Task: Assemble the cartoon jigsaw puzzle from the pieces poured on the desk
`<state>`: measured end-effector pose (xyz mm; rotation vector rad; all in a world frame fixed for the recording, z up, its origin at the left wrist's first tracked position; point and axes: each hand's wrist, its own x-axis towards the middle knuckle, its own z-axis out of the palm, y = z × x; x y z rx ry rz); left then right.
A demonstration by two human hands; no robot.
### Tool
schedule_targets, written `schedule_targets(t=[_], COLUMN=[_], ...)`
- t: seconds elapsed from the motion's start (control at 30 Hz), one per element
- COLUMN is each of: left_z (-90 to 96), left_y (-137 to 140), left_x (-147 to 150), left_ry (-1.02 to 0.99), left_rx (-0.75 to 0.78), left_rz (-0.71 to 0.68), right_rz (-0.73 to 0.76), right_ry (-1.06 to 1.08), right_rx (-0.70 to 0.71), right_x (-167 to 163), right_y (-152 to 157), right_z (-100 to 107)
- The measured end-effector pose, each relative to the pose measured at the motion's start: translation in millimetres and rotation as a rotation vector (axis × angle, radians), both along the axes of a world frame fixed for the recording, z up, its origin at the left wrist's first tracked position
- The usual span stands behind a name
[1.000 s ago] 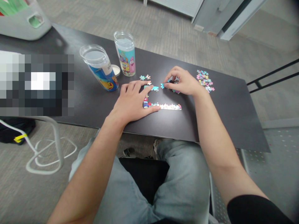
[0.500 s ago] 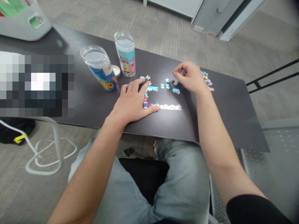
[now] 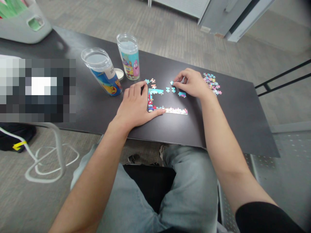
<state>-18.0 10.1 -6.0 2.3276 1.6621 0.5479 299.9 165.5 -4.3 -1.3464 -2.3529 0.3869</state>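
Observation:
My left hand (image 3: 133,105) lies flat with thumb and fingers spread, against the left side of a partly joined jigsaw puzzle (image 3: 176,111). The joined strips form a C shape, open to the right; the thumb rests by the bottom strip. Above the puzzle, my right hand (image 3: 190,82) is closed in a pinch at a light blue puzzle piece (image 3: 171,83), which shows at the fingertips. Just below it lie two small blue pieces (image 3: 167,89) and a joined blue-and-pink section (image 3: 182,94). A few loose pieces (image 3: 152,80) sit beyond my left fingertips.
A heap of loose pieces (image 3: 212,84) lies right of my right hand. Two clear-topped cartoon cups (image 3: 103,72) (image 3: 130,58) stand at the back left, with a white lid (image 3: 119,74) between them. A grey bin (image 3: 36,30) occupies the table's far left.
My right hand has moved left and slightly down, its fingertips now on the light blue piece. The heap behind it shows more fully. My left hand stays in place, its index finger drawn in slightly.

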Motion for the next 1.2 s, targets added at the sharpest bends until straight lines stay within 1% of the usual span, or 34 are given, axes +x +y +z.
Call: schedule_targets(t=[0.17,0.37,0.53,0.63,0.7,0.8,0.87,1.0,1.1,1.2], left_z=[-0.7,-2.4,-0.6,3.1,4.8,3.9,1.6,-0.7,1.8,4.8], left_y=[-0.5,0.2,0.5,-0.9,-1.7,-1.8,-1.2,-0.6,-1.3,-2.4], left_x=[-1.7,-0.5,-0.8,-1.2,-1.0,-0.1,0.4,0.2,-0.5,-0.5], left_ry=[-0.013,-0.021,-0.028,-0.02,-0.011,-0.011,-0.016,-0.025,-0.03,-0.025], left_rx=[0.005,0.005,-0.001,-0.02,-0.029,-0.021,-0.011,-0.005,-0.014,-0.02], left_rz=[-0.014,0.008,-0.01,-0.012,-0.007,0.002,0.007,0.003,-0.021,-0.035], right_rz=[0.015,-0.073,-0.087,-0.064,-0.021,0.067,0.101,0.096,0.06,0.035], right_ry=[0.026,0.067,0.07,0.054,0.038,0.009,-0.007,-0.009,0.002,0.0], right_rx=[-0.003,0.056,0.05,0.036,0.014,-0.035,-0.055,-0.048,-0.034,-0.021], right_x=[-2.2,-0.2,-0.4,-5.0,-10.0,-17.0,-18.9,-13.2,-7.8,-12.0], right_y=[-0.3,0.0,-0.8,-3.2,-6.3,-11.8,-14.0,-11.3,-7.8,-11.2], right_z=[0.1,1.0,1.1,2.5,4.1,6.7,7.4,4.7,1.5,2.4])
